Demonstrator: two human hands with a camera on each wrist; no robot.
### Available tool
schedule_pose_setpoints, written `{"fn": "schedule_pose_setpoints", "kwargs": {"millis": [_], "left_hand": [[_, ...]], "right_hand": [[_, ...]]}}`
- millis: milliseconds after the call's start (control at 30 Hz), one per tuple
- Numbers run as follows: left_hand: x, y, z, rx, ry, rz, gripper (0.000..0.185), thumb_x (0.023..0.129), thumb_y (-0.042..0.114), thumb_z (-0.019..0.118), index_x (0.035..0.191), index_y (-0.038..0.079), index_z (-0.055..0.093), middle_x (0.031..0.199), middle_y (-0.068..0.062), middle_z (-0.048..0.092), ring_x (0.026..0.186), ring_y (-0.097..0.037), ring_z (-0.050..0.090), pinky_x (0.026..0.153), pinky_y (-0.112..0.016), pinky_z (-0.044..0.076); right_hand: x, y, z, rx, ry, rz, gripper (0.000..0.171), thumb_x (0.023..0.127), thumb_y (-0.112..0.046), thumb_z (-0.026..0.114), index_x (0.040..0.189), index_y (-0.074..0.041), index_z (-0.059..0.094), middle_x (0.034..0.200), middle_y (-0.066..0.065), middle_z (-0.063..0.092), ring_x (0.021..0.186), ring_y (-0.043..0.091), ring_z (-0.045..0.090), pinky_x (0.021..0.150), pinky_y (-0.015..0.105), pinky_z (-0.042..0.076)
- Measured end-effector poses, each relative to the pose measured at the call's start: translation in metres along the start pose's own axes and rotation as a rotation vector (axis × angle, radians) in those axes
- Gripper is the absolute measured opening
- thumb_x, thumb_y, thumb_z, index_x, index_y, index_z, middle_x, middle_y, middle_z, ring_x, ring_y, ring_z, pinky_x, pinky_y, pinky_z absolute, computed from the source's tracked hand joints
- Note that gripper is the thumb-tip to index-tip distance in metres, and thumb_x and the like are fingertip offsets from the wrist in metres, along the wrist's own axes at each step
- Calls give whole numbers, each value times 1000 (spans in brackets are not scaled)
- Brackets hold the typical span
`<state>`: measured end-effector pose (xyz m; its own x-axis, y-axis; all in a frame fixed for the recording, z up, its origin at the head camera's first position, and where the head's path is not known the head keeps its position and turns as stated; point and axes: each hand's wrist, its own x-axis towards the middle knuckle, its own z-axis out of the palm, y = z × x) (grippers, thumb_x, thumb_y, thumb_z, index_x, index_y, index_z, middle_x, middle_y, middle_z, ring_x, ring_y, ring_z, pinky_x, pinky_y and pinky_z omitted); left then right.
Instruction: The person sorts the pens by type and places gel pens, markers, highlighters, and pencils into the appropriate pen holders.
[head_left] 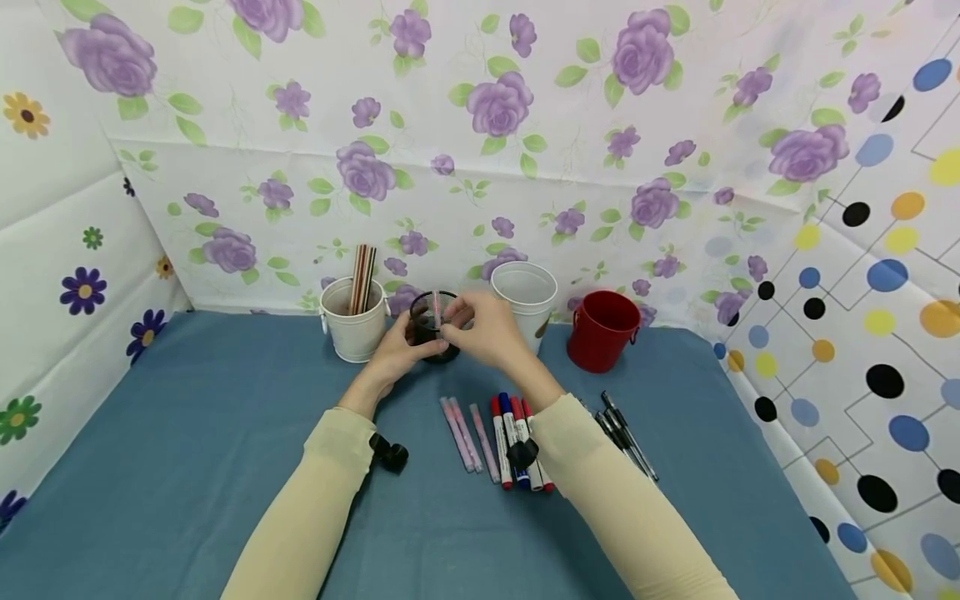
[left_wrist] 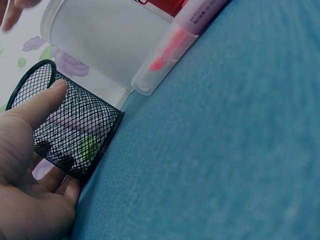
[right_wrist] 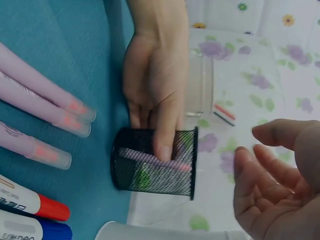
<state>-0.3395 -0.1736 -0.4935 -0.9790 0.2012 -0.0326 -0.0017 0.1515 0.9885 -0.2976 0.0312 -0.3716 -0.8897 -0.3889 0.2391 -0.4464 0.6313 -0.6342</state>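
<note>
A small black mesh pen cup (left_wrist: 82, 125) stands on the blue cloth near the back wall. My left hand (head_left: 390, 354) grips its side, thumb on one face and fingers round toward the base. Inside the cup leans a pale pink highlighter (right_wrist: 155, 159), seen through the mesh. Just above and to the right of the rim is my right hand (head_left: 487, 329), fingers loosely bent, thumb apart from them, nothing between them in the right wrist view. Three more pink highlighters (head_left: 457, 433) lie in front on the cloth.
Red and blue whiteboard markers (head_left: 500, 446) lie beside the highlighters, with black pens (head_left: 630, 437) to their right, partly under the right forearm. Along the back stand a white bucket (head_left: 352, 337) holding striped sticks, a taller white bucket (head_left: 525, 287) and a red bucket (head_left: 596, 346).
</note>
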Motion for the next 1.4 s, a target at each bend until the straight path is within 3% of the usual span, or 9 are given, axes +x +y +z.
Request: {"fn": "schedule_pose_setpoints", "kwargs": {"millis": [233, 533, 767, 1000, 1200, 1400], "left_hand": [[0, 0, 0, -17, 5, 9, 90, 99, 28, 79, 168, 15, 24, 160, -21, 41, 148, -38, 43, 118, -57, 40], [0, -1, 1, 9, 27, -2, 102, 93, 38, 84, 170, 19, 21, 165, -18, 38, 153, -37, 38, 121, -56, 38], [-1, -1, 1, 33, 47, -15, 106, 92, 40, 85, 171, 19, 17, 167, -18, 36, 156, -37, 34, 122, -56, 37], [-2, 1, 1, 34, 34, -8, 107, 94, 39, 84, 172, 17, 14, 167, -20, 35, 155, -38, 35, 122, -56, 37], [-3, 1, 1, 30, 38, -16, 109, 94, 38, 84, 172, 18, 10, 171, -20, 28, 159, -39, 28, 125, -56, 32], [-2, 1, 1, 26, 33, -15, 109, 94, 37, 84, 173, 19, 10, 172, -20, 28, 159, -39, 28, 125, -56, 32]], "right_hand": [[-34, -9, 2, -63, -128, 8, 15, 99, -19, 78, 110, -9, 76, 87, 2, 73, 69, 12, 64, 66, 31, 54], [-66, -1, 28, -103, -230, 24, 15, 97, -12, 78, 109, -3, 76, 76, 3, 70, 55, 10, 60, 55, 28, 52], [-74, 3, 43, -226, -257, 98, 13, 96, -14, 78, 106, -7, 77, 71, 0, 62, 62, 15, 57, 56, 28, 48], [-76, 6, 53, -267, -259, 139, 15, 92, -12, 81, 104, -6, 76, 71, 0, 59, 67, 17, 56, 62, 32, 49], [-75, 9, 60, -307, -249, 105, 10, 89, -11, 83, 87, -8, 73, 67, -1, 58, 61, 15, 57, 61, 31, 53], [-75, 9, 66, -307, -250, 103, 23, 87, -8, 83, 71, -13, 67, 63, -1, 59, 51, 13, 56, 54, 28, 52]]}}
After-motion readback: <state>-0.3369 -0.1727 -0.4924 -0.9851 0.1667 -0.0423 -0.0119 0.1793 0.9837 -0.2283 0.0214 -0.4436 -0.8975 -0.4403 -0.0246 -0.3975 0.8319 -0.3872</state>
